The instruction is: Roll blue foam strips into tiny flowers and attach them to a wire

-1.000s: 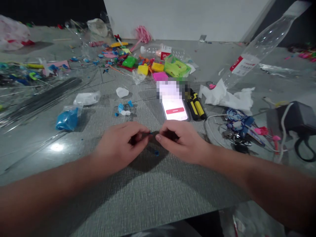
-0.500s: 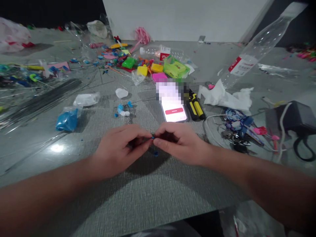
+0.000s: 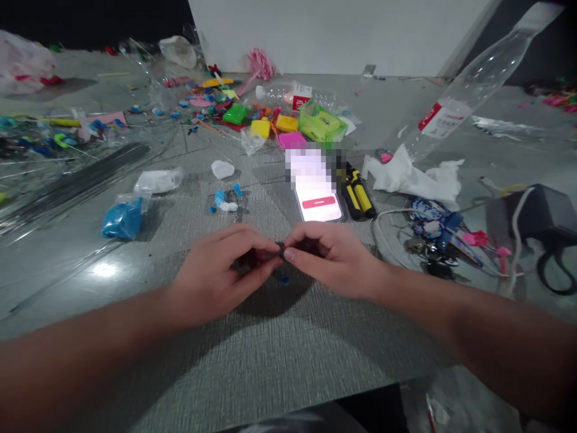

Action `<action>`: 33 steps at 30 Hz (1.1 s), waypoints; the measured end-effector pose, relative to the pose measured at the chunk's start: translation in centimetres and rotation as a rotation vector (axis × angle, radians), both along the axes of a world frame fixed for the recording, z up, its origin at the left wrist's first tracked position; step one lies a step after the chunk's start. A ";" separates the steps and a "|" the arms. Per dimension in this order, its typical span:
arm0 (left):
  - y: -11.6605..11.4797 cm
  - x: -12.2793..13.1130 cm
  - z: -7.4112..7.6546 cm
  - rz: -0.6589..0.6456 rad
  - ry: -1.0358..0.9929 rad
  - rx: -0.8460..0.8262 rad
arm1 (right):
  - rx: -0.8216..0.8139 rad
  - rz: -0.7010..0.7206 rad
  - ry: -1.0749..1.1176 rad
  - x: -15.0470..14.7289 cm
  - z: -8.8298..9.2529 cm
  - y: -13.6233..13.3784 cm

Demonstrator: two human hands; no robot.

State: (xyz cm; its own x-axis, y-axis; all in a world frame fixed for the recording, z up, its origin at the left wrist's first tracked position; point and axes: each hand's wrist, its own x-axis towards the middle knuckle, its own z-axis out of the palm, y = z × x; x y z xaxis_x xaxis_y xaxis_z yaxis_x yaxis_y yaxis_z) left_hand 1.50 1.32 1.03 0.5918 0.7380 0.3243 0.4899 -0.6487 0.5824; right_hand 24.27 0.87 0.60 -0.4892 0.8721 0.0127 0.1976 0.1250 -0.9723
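both grips closed: the left hand (image 3: 220, 267) and right hand (image 3: 336, 258), a gap apart 1 second ago, now meet fingertip to fingertip, pinching a tiny blue piece (image 3: 280, 255) just above the grey surface (image 3: 270, 349), so the 2 sides of the work have come together. a loose blue bit (image 3: 285, 279) lies just beneath. farther out, a clear bag (image 3: 121, 219) holds blue material, a second bag (image 3: 157, 179) something white, and a tilted bottle (image 3: 473, 81) looks empty.

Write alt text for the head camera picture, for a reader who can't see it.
Two bare hands, left hand and right hand, meet fingertip to fingertip, pinching a tiny piece above a grey table. Beyond them are a lit phone, a blue bag, bright blocks and a clear bottle.
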 end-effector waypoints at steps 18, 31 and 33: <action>0.0 -0.2 -0.6 -0.046 -0.033 0.174 | 0.073 -0.011 -0.089 -0.2 0.0 -0.1; 0.3 0.0 -0.8 -0.004 0.057 0.106 | 0.136 -0.179 -0.079 -0.1 0.0 0.0; 0.5 0.0 -1.3 -0.011 0.127 0.132 | 0.202 -0.164 -0.168 -0.1 -0.2 0.2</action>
